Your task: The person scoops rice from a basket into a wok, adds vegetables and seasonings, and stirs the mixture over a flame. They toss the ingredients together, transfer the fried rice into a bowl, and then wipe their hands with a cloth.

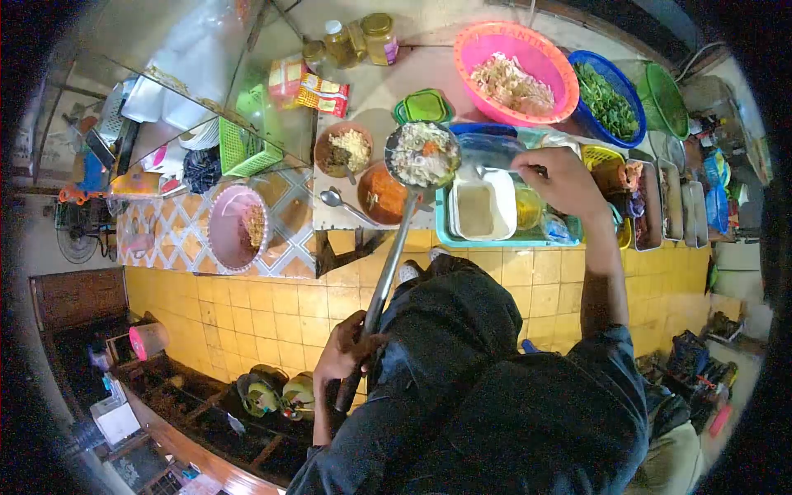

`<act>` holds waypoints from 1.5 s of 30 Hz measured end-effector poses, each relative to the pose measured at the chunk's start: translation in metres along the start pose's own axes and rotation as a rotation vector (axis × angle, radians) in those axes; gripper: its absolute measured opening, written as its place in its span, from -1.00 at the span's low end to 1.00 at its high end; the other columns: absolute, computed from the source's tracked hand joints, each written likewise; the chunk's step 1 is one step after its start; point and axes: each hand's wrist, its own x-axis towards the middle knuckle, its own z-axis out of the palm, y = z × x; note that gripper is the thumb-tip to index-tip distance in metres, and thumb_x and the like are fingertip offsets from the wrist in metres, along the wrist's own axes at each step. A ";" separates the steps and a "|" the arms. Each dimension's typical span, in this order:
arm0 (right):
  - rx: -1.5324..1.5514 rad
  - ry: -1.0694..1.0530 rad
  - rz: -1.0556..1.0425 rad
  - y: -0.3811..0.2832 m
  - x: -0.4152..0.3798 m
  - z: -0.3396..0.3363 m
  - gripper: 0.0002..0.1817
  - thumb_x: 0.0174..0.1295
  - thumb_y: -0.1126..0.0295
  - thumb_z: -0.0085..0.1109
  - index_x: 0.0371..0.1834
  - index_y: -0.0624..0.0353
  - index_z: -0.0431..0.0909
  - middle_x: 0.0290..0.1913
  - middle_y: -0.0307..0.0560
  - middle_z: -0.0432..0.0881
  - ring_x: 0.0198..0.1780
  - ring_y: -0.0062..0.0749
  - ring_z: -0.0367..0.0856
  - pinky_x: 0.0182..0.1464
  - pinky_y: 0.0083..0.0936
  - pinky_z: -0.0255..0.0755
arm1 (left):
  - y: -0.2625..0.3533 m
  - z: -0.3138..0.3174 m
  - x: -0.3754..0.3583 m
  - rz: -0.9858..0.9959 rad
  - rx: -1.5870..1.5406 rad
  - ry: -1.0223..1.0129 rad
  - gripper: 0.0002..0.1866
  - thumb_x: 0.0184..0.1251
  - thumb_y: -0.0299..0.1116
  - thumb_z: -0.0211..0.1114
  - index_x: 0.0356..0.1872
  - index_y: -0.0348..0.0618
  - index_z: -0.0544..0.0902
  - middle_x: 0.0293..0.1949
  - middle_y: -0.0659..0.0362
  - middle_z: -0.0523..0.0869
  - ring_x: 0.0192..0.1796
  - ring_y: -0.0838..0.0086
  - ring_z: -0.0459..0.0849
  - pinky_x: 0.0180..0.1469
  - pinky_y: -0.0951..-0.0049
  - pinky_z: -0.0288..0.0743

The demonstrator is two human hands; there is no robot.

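Note:
My left hand (348, 351) is wrapped round the long handle of a metal ladle (388, 272), near its lower end. The ladle's bowl holds pale shredded food (423, 154) with a small orange patch, above the counter beside a bowl of orange-red sauce (384, 195). My right hand (561, 175) hovers over the right part of a turquoise tray (444, 223), fingers bent together; whatever they hold, if anything, is too small to name. Near it are a white square container (475, 211) with a spoon in it and a yellowish container (528, 205).
Along the counter's back stand a pink basin (516, 74), a blue basket of greens (609, 99) and jars (379, 39). To the left are a brown bowl (342, 150), a spoon (332, 198) and a pink bowl (238, 228). Metal trays (648, 206) line the right.

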 end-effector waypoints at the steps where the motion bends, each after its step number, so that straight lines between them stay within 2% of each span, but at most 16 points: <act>1: -0.012 0.131 -0.035 -0.007 0.004 0.004 -0.83 0.06 0.32 0.09 -0.35 0.12 0.60 -0.37 -0.01 0.63 -0.34 -0.13 0.61 -0.25 -0.31 0.47 | 0.002 -0.001 0.000 0.001 0.016 -0.012 -0.78 0.11 -0.41 0.22 -0.26 -0.29 0.47 -0.65 0.25 0.45 -0.71 0.64 0.35 -0.68 0.57 0.18; 6: -0.512 0.440 0.100 -0.021 0.002 0.022 -0.90 0.07 0.39 0.07 -0.34 0.09 0.51 -0.46 -0.01 0.56 -0.41 -0.12 0.55 -0.38 -0.23 0.43 | -0.007 -0.001 0.010 0.016 -0.046 -0.053 -0.76 0.13 -0.43 0.19 -0.20 -0.32 0.46 -0.65 0.24 0.44 -0.69 0.64 0.35 -0.68 0.58 0.18; 12: -0.448 0.005 0.285 0.004 -0.030 0.084 -0.76 0.04 0.42 0.05 -0.19 0.14 0.52 -0.29 0.07 0.58 -0.22 -0.08 0.57 -0.13 -0.21 0.45 | 0.014 0.013 0.021 0.031 -0.134 0.034 -0.90 0.12 -0.54 0.10 -0.34 -0.28 0.39 -0.69 0.23 0.43 -0.79 0.60 0.31 -0.74 0.57 0.15; 15: -0.006 0.532 0.206 0.020 -0.050 0.089 -0.58 0.02 0.42 0.13 0.02 0.19 0.42 -0.11 0.20 0.51 -0.03 0.02 0.48 0.02 -0.27 0.37 | 0.017 0.017 0.032 0.041 -0.172 0.047 -0.91 0.10 -0.58 0.09 -0.40 -0.21 0.37 -0.70 0.26 0.41 -0.79 0.62 0.28 -0.75 0.58 0.14; 17: -0.302 1.065 0.237 0.075 -0.077 0.084 -0.56 -0.02 0.50 0.08 0.01 0.22 0.36 -0.08 0.02 0.48 -0.05 -0.08 0.46 0.04 -0.26 0.35 | 0.033 0.021 0.036 -0.010 -0.095 0.042 -0.91 0.10 -0.57 0.10 -0.42 -0.19 0.37 -0.70 0.27 0.39 -0.78 0.64 0.27 -0.75 0.59 0.16; 19: -0.004 1.428 0.574 0.136 -0.120 0.075 -0.41 -0.16 0.48 0.18 0.04 0.39 0.28 -0.05 0.11 0.38 -0.02 -0.12 0.36 0.13 -0.32 0.23 | 0.040 0.016 0.045 -0.053 -0.073 0.017 -0.92 0.11 -0.56 0.11 -0.41 -0.19 0.38 -0.71 0.28 0.39 -0.78 0.64 0.28 -0.74 0.60 0.17; 20: -0.329 1.539 0.709 0.175 -0.141 0.072 -0.31 -0.21 0.46 0.24 0.08 0.45 0.22 -0.07 0.16 0.36 0.00 -0.12 0.34 0.14 -0.34 0.22 | 0.048 0.016 0.048 0.067 0.033 -0.071 -0.91 0.12 -0.54 0.12 -0.39 -0.20 0.39 -0.70 0.27 0.39 -0.77 0.64 0.29 -0.73 0.60 0.18; 24: 0.833 1.248 0.647 0.231 -0.171 0.033 -0.15 -0.36 0.40 0.50 0.10 0.34 0.26 -0.04 0.01 0.41 0.00 -0.24 0.39 0.09 -0.38 0.27 | 0.059 0.027 0.066 0.168 0.136 -0.225 -0.87 0.17 -0.51 0.14 -0.30 -0.24 0.38 -0.69 0.26 0.39 -0.75 0.61 0.36 -0.72 0.58 0.23; 25: 0.831 1.248 0.641 0.257 -0.175 0.040 -0.15 -0.36 0.40 0.50 0.10 0.34 0.26 -0.04 0.01 0.41 0.00 -0.24 0.39 0.09 -0.38 0.27 | 0.066 0.029 0.069 0.139 0.159 -0.317 -0.83 0.21 -0.50 0.13 -0.23 -0.28 0.37 -0.68 0.25 0.39 -0.75 0.60 0.38 -0.72 0.56 0.26; 28: 0.337 1.095 0.728 0.310 -0.183 0.058 -0.42 -0.15 0.48 0.37 0.02 0.17 0.37 -0.14 -0.23 0.53 -0.14 -0.50 0.47 -0.08 -0.55 0.34 | 0.074 0.041 0.082 0.118 0.133 -0.476 -0.78 0.24 -0.48 0.12 -0.14 -0.31 0.36 -0.69 0.26 0.38 -0.75 0.58 0.39 -0.72 0.55 0.28; 30: 0.580 1.108 0.537 0.303 -0.182 0.056 -0.45 -0.17 0.53 0.37 -0.01 0.15 0.41 -0.18 -0.25 0.55 -0.17 -0.48 0.49 -0.09 -0.58 0.36 | 0.083 0.057 0.081 0.133 0.157 -0.459 -0.77 0.25 -0.45 0.13 -0.14 -0.30 0.35 -0.69 0.26 0.37 -0.76 0.58 0.40 -0.73 0.54 0.29; 31: 0.431 1.184 0.553 0.324 -0.186 0.061 -0.32 -0.33 0.47 0.48 -0.01 0.23 0.41 -0.08 0.01 0.58 -0.11 -0.34 0.56 -0.08 -0.56 0.43 | 0.091 0.065 0.078 0.155 0.223 -0.484 -0.80 0.25 -0.45 0.13 -0.17 -0.29 0.35 -0.70 0.26 0.37 -0.76 0.59 0.40 -0.73 0.54 0.29; 35: 0.096 1.055 0.561 0.193 -0.153 -0.021 -0.44 -0.24 0.51 0.37 -0.06 0.21 0.43 -0.21 -0.15 0.57 -0.17 -0.41 0.52 -0.08 -0.58 0.38 | 0.099 0.082 0.088 0.131 0.279 -0.571 -0.78 0.26 -0.45 0.12 -0.13 -0.28 0.36 -0.72 0.26 0.37 -0.76 0.58 0.41 -0.74 0.55 0.30; 37: -0.246 0.815 0.360 0.162 -0.142 -0.053 -0.29 -0.33 0.45 0.39 0.06 0.14 0.38 -0.08 -0.03 0.53 -0.01 -0.15 0.50 0.04 -0.38 0.39 | 0.107 0.092 0.091 0.135 0.325 -0.597 -0.77 0.26 -0.46 0.13 -0.12 -0.28 0.36 -0.73 0.25 0.38 -0.77 0.57 0.42 -0.74 0.54 0.31; 41: -0.787 0.491 0.442 0.138 -0.127 -0.066 -0.34 -0.27 0.26 0.33 0.05 -0.05 0.40 0.02 -0.15 0.43 0.09 -0.20 0.37 0.18 -0.13 0.14 | 0.101 0.111 0.105 0.166 0.436 -0.622 -0.78 0.25 -0.43 0.13 -0.16 -0.29 0.34 -0.72 0.23 0.40 -0.76 0.55 0.44 -0.73 0.51 0.32; 45: -0.944 0.523 0.480 0.132 -0.129 -0.064 -0.39 -0.22 0.14 0.27 0.03 -0.08 0.41 -0.02 -0.17 0.46 0.03 -0.24 0.39 0.16 -0.19 0.16 | 0.102 0.127 0.112 0.126 0.428 -0.651 -0.78 0.23 -0.43 0.13 -0.18 -0.30 0.34 -0.72 0.24 0.41 -0.75 0.55 0.45 -0.71 0.52 0.33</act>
